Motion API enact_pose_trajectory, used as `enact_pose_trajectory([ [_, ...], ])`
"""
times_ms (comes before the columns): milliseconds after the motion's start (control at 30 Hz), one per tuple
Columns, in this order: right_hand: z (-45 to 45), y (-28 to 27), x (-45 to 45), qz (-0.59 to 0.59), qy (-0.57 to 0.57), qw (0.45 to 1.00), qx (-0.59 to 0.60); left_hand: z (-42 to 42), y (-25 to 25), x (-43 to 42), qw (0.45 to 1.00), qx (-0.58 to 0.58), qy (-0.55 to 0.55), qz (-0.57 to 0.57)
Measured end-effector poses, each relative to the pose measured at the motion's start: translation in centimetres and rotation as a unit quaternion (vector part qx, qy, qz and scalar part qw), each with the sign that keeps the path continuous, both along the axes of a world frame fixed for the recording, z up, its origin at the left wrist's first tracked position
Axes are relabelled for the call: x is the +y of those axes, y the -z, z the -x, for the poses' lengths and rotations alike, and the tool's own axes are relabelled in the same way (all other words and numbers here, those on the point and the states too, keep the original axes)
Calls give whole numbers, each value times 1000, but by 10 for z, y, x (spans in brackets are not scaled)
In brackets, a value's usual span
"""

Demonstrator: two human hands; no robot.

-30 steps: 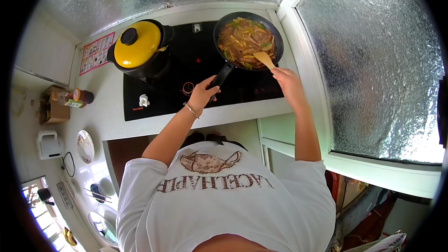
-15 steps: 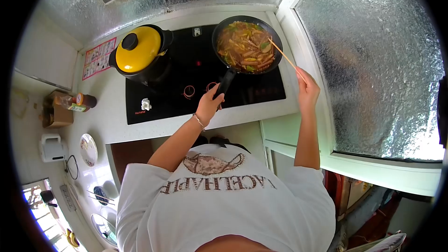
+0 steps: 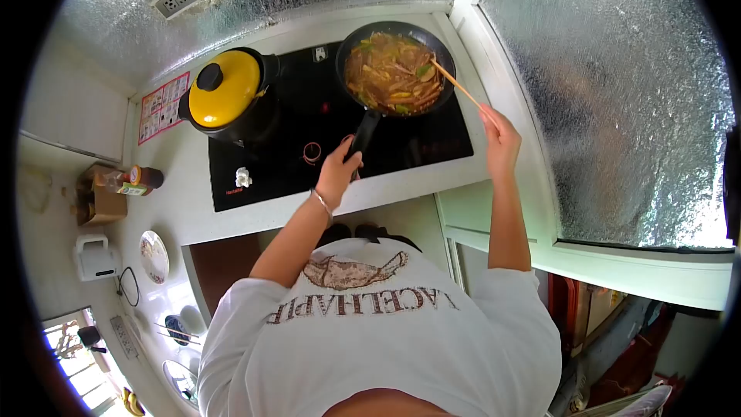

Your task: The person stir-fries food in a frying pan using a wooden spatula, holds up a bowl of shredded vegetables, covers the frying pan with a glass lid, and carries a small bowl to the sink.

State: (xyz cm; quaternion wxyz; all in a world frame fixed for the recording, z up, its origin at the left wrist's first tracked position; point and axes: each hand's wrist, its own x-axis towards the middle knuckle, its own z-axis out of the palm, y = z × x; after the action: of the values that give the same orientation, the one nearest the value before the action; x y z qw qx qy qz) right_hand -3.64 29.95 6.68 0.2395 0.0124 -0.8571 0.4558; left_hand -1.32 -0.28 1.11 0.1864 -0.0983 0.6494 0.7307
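In the head view, the spatula point(image 3: 457, 83) now shows its thin edge, its tip farther into the food point(image 3: 394, 73) than a second ago, when the broad blade showed. The right hand point(image 3: 502, 139) grips it beyond the pan's right rim; the left hand point(image 3: 337, 174) still clasps the handle of the pan point(image 3: 351, 99). The pan is near the right edge of the hob point(image 3: 289, 120), whose dark surface stretches left to the yellow-lidded pot point(image 3: 231, 122). The table point(image 3: 181, 208) borders the hob's near edge.

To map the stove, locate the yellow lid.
Left in the head view, the yellow lid sits on the black pot, across the cooktop from the pan.
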Motion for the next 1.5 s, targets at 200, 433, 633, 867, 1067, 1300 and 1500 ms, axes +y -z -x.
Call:
enact_pose_trajectory([
  [200, 16, 3, -4, 249, 8, 968, -30, 2, 2, -3, 999, 4, 24, -22],
  [433, 35, 17, 2, 403, 23, 914, -41, -1, 2, -4, 1000, 2, 14, -19],
  [633, 44, 17, 0, 488, 2, 872, -50, 5, 6, -2, 999, 22, 23, -24],
  [867, 26, -23, -16, 566, -85, 820, -22, 3, 11, -5, 1000, 19, 0, 24],
  [1067, 13, -58, -71, 581, -267, 768, -47, -52, 13, -43, 970, 160, -163, 85],
  [1300, -16, -115, -194, 557, -404, 691, -222, -200, -1, -110, 943, 115, -271, 157],
  [1500, -91, -162, -301, 544, -629, 494, -254, -315, -2, -157, 909, 82, -409, 2],
])
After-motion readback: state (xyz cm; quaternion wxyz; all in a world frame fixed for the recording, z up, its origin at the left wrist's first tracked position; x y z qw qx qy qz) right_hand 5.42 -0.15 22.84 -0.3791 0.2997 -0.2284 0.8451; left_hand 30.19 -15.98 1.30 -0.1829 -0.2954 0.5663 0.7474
